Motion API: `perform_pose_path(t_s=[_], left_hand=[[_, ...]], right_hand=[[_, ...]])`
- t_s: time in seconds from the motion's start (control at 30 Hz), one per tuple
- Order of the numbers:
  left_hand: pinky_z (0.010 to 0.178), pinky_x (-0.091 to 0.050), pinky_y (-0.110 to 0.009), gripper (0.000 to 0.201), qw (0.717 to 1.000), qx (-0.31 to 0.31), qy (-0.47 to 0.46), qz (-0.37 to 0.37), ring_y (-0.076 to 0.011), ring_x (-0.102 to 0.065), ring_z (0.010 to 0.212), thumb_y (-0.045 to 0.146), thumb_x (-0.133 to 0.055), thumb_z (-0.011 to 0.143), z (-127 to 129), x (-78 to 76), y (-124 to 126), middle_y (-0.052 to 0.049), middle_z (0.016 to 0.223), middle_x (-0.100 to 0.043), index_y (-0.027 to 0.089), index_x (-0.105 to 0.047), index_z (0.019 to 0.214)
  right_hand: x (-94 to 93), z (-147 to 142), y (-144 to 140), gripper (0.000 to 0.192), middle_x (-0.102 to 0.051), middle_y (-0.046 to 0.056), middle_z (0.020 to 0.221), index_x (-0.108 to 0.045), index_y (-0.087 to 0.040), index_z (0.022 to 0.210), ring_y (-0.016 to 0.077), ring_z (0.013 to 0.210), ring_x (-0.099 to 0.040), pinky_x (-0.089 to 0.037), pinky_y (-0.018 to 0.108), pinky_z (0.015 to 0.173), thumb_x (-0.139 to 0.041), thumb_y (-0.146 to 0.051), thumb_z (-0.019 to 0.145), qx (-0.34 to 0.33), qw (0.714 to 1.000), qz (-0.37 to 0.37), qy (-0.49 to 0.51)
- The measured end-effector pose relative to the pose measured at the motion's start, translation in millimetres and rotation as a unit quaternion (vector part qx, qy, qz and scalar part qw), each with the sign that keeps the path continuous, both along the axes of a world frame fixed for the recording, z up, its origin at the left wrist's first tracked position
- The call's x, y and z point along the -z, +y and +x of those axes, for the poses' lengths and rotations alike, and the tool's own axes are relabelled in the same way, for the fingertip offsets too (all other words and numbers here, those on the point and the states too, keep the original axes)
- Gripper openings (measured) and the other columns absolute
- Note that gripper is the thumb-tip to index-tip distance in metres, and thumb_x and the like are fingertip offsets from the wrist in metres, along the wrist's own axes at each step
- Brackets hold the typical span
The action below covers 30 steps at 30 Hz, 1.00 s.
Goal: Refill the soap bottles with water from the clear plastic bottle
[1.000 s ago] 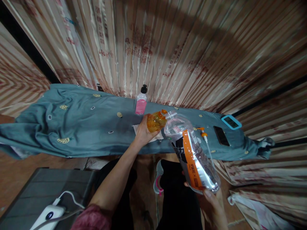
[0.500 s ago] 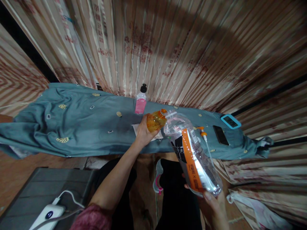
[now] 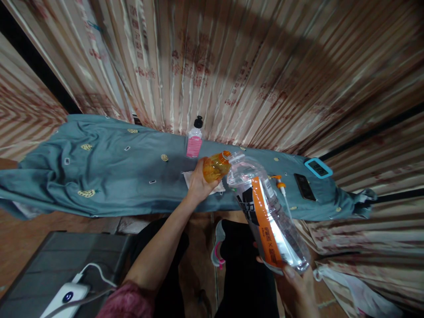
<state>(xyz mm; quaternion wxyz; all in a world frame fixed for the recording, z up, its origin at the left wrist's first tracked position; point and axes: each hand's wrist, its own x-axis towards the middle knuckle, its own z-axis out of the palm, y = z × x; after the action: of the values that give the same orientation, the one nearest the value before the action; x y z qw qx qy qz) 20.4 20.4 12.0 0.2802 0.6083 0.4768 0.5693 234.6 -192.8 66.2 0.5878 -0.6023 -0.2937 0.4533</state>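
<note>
My left hand (image 3: 198, 183) is wrapped round an amber see-through bottle (image 3: 215, 168), which leans with its open mouth to the right. In my right hand (image 3: 293, 282) is a large clear plastic bottle (image 3: 270, 212) with an orange and silver label, gripped near its base. That bottle is tilted, its neck up and to the left, and its mouth meets or nearly meets the amber bottle's mouth. I cannot make out liquid passing between them. Under my left hand lies a white cloth (image 3: 218, 187). An orange pump head (image 3: 280, 182) with a long clear tube rests right of the clear bottle.
On the teal cloth-covered table (image 3: 109, 176) stands a pink-labelled bottle (image 3: 194, 143) with a black cap. A phone (image 3: 304, 187) and a blue-framed digital clock (image 3: 318, 168) lie at the right. A white power bank (image 3: 66, 298) sits on a grey box (image 3: 36, 265). Curtains (image 3: 212, 62) hang behind.
The clear bottle has shifted very slightly right and turned a little in my right hand. My left hand and the amber bottle are almost unmoved.
</note>
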Motion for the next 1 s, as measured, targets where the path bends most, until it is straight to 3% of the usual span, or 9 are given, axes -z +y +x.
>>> perform_pose_path(t_s=[0.13,0.37,0.5,0.67,0.87,1.0], left_hand=[[0.097,-0.059,-0.047,0.065,1.0,0.001,0.0,0.002,-0.0298,-0.071,0.11,0.038,-0.08,0.072,0,-2.1,0,-0.013,0.118,-0.069,0.019,-0.046,0.123],[0.098,-0.058,-0.047,0.062,1.0,0.004,-0.004,0.005,-0.0298,-0.07,0.109,0.038,-0.079,0.073,1,-4.0,0,-0.013,0.117,-0.069,0.018,-0.047,0.122],[0.096,-0.059,-0.047,0.061,1.0,0.0,0.001,0.0,-0.0291,-0.071,0.107,0.04,-0.08,0.074,2,-5.6,-1,-0.012,0.117,-0.069,0.02,-0.049,0.122],[0.096,-0.059,-0.047,0.063,1.0,-0.001,0.005,0.003,-0.0294,-0.071,0.108,0.041,-0.08,0.074,2,-4.0,-1,-0.013,0.117,-0.069,0.02,-0.048,0.125],[0.097,-0.059,-0.047,0.065,1.0,-0.005,0.009,0.012,-0.0291,-0.07,0.11,0.04,-0.081,0.073,2,-0.9,1,-0.012,0.118,-0.068,0.02,-0.048,0.126],[0.097,-0.059,-0.048,0.066,1.0,-0.009,0.012,0.006,-0.0301,-0.07,0.11,0.039,-0.081,0.073,2,-0.5,1,-0.013,0.119,-0.068,0.019,-0.047,0.126]], right_hand=[[-4.1,-2,-1,0.078,-0.079,0.009,0.094,-0.053,-0.023,0.138,0.0261,0.071,-0.076,-0.062,0.043,0.077,-0.081,-0.051,0.071,-0.003,1.0,-0.011,-0.01],[-11.9,-4,5,0.087,-0.077,0.011,0.109,-0.047,-0.027,0.148,0.0309,0.091,-0.077,-0.063,0.04,0.073,-0.082,-0.048,0.071,-0.016,0.999,0.021,-0.036],[-9.5,-1,4,0.084,-0.076,0.01,0.113,-0.046,-0.028,0.148,0.0293,0.085,-0.077,-0.062,0.04,0.074,-0.08,-0.047,0.074,-0.018,0.998,0.022,-0.05],[-6.7,1,1,0.079,-0.077,0.007,0.099,-0.052,-0.028,0.142,0.0283,0.08,-0.076,-0.062,0.041,0.076,-0.079,-0.051,0.072,-0.007,0.998,0.004,-0.065],[-13.1,-4,5,0.076,-0.074,0.009,0.118,-0.052,-0.03,0.14,0.0302,0.084,-0.076,-0.063,0.041,0.074,-0.078,-0.048,0.072,0.003,0.997,0.004,-0.074],[-15.0,-6,5,0.079,-0.074,0.01,0.116,-0.051,-0.03,0.141,0.0302,0.083,-0.076,-0.063,0.041,0.073,-0.079,-0.049,0.07,0.014,0.997,0.006,-0.074]])
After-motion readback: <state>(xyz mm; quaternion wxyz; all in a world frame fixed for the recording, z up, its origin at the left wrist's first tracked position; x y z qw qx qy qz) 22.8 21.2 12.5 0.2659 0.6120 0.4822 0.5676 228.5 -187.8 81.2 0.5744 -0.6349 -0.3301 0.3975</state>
